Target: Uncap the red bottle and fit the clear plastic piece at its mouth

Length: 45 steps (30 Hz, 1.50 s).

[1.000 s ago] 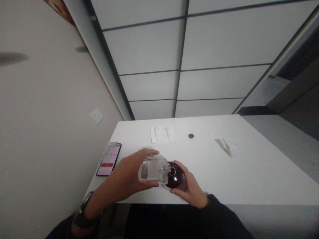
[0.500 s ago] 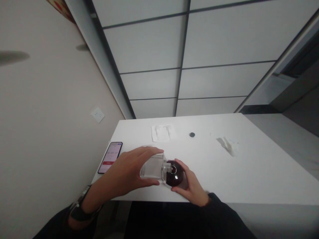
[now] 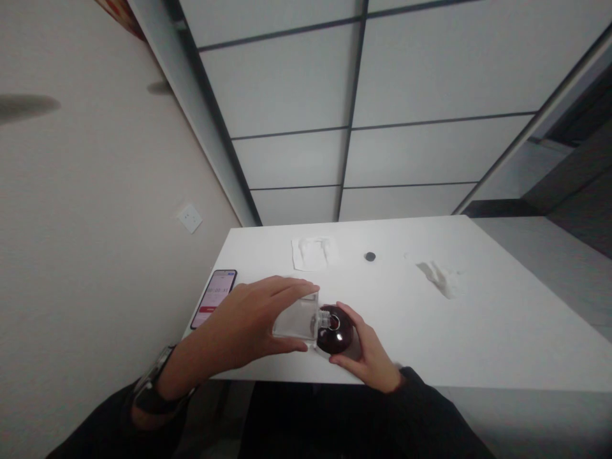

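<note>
My left hand (image 3: 248,322) grips a clear square glass bottle (image 3: 295,319), tipped on its side with its neck pointing right. The neck meets the top opening of a round dark red bottle (image 3: 336,333) that stands on the white table (image 3: 478,331) near its front edge. My right hand (image 3: 368,357) wraps around the right side of the dark red bottle. I cannot tell whether liquid is passing between the two bottles. A watch sits on my left wrist.
A phone (image 3: 213,298) with a lit screen lies at the table's left edge. Farther back are a flat white wrapper (image 3: 313,252), a small black cap (image 3: 370,256) and a crumpled white tissue (image 3: 440,278). A wall with a socket stands on the left.
The clear bottle has tilted a little more and moved slightly up the picture with both hands; its neck stays at the dark bottle's opening. Nothing else on the table moved.
</note>
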Each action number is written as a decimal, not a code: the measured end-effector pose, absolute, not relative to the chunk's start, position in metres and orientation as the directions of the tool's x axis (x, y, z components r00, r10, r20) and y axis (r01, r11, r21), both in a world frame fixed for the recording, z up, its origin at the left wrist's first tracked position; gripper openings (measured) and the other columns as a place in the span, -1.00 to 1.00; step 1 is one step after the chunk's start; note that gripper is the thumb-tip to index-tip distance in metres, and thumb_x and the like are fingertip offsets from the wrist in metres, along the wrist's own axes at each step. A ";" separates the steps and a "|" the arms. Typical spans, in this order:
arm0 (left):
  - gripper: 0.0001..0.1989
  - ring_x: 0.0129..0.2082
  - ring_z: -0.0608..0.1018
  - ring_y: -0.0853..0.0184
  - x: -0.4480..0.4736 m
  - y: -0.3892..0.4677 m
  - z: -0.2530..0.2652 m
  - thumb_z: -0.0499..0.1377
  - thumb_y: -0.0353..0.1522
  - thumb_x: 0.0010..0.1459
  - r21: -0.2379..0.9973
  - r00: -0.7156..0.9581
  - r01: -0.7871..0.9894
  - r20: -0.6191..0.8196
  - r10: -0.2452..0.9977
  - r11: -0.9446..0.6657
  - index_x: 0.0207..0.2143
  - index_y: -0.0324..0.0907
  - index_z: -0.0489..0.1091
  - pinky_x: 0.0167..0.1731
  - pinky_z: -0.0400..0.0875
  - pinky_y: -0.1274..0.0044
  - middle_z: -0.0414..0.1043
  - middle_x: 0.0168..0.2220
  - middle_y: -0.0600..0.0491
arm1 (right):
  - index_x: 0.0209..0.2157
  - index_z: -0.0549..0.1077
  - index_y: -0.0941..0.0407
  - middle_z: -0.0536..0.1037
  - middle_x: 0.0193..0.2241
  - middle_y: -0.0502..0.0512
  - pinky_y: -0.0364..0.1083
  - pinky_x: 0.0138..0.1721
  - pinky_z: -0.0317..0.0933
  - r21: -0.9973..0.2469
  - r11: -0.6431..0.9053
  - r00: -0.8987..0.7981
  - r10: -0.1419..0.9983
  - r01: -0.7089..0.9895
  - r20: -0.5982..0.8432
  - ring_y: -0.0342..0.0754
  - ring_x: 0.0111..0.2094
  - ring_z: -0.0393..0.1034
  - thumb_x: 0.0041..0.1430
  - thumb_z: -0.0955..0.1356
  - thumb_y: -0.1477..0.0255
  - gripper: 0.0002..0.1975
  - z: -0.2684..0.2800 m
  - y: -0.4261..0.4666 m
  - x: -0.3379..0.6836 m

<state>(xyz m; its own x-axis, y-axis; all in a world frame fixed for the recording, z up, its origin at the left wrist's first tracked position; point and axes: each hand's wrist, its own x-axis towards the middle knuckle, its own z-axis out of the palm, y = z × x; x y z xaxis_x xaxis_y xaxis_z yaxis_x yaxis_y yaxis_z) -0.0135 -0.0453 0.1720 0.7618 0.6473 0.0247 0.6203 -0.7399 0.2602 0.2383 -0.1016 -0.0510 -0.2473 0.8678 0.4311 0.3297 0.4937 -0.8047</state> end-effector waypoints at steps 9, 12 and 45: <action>-0.24 0.21 0.61 0.05 -0.012 -0.045 0.176 0.54 -0.21 0.10 0.257 0.760 0.626 0.007 0.649 -0.736 0.29 -0.08 0.37 0.16 0.57 0.27 0.56 0.24 -0.05 | 0.51 0.08 -0.05 0.44 0.35 0.34 0.31 0.30 0.35 -0.810 0.501 -0.240 0.864 0.307 0.443 0.32 0.32 0.42 0.27 0.52 0.09 -0.07 -0.049 -0.102 0.237; -0.24 0.19 0.62 0.04 -0.012 -0.044 0.176 0.54 -0.20 0.10 0.248 0.775 0.607 0.026 0.632 -0.755 0.29 -0.10 0.37 0.14 0.59 0.25 0.56 0.23 -0.07 | 0.51 0.07 -0.03 0.45 0.35 0.34 0.28 0.30 0.36 -0.810 0.513 -0.249 0.855 0.286 0.454 0.31 0.32 0.42 0.27 0.52 0.11 -0.07 -0.046 -0.101 0.237; -0.28 0.18 0.62 0.03 -0.013 -0.042 0.183 0.51 -0.19 0.14 0.195 0.793 0.594 0.022 0.609 -0.780 0.29 -0.09 0.38 0.09 0.59 0.29 0.55 0.24 -0.09 | 0.48 0.15 0.02 0.44 0.35 0.36 0.34 0.33 0.31 -0.830 0.461 -0.238 0.885 0.314 0.401 0.36 0.33 0.40 0.23 0.54 0.08 -0.07 -0.048 -0.103 0.240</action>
<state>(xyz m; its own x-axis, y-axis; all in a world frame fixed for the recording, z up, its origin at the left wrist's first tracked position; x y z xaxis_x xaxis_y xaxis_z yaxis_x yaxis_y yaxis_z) -0.0129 -0.0416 0.1832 0.7928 0.6090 0.0223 0.5940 -0.7804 0.1953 0.2396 -0.1029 -0.0479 -0.2383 0.8847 0.4007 0.3136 0.4606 -0.8304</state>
